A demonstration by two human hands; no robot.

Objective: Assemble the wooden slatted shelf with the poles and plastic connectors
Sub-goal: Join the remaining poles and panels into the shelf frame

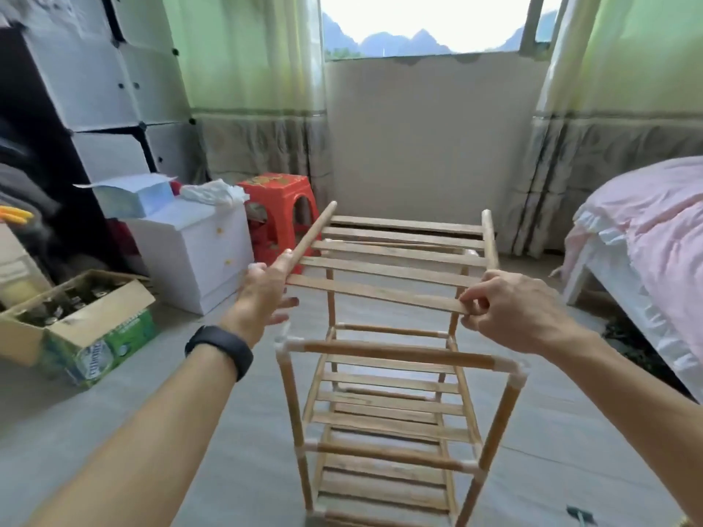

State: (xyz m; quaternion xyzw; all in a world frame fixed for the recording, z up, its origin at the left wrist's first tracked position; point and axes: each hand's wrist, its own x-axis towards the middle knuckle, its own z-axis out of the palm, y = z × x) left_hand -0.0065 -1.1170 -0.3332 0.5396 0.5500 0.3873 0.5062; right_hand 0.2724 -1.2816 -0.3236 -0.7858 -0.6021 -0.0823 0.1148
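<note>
A wooden rack frame (395, 353) of poles joined by whitish plastic connectors (519, 378) stands on the floor in the middle, with slatted shelves lower down. Above its top I hold a loose slatted shelf panel (392, 256), several slats between two side poles, roughly level. My left hand (266, 294) grips the near end of the panel's left pole. My right hand (513, 308) pinches the right end of the nearest slat, beside the right pole. The panel does not touch the frame's near top rail.
A white drawer cabinet (198, 252) and a red plastic stool (281, 218) stand at the left back. An open cardboard box (87, 325) lies on the floor at left. A bed with pink bedding (646, 241) fills the right side. Grey floor surrounds the rack.
</note>
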